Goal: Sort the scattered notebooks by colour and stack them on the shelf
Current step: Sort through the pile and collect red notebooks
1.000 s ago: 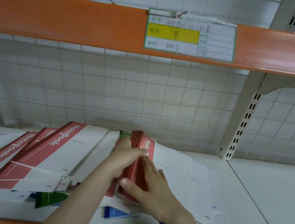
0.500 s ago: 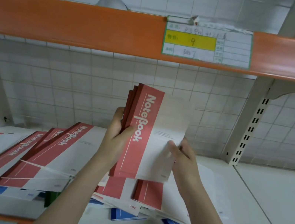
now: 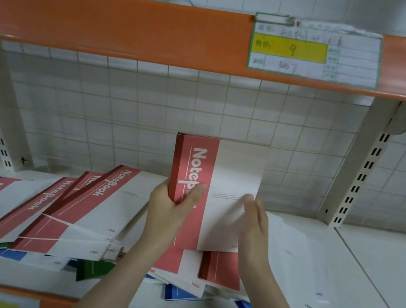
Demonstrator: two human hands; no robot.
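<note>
Head view: left hand (image 3: pixel 169 210) grips red notebooks (image 3: pixel 212 195) upright, right hand (image 3: pixel 256 223) flat against them; mixed pile (image 3: pixel 86 266) on shelf (image 3: pixel 377 277) remains unsorted.

The left hand (image 3: pixel 169 211) has its grip on the red spine of an upright bundle of red notebooks (image 3: pixel 212 195), the right hand (image 3: pixel 255 227) flat on the bundle's other edge, with more red, blue and green notebooks (image 3: pixel 73 218) strewn over the shelf (image 3: pixel 377 277) left of and below the grip.
</note>
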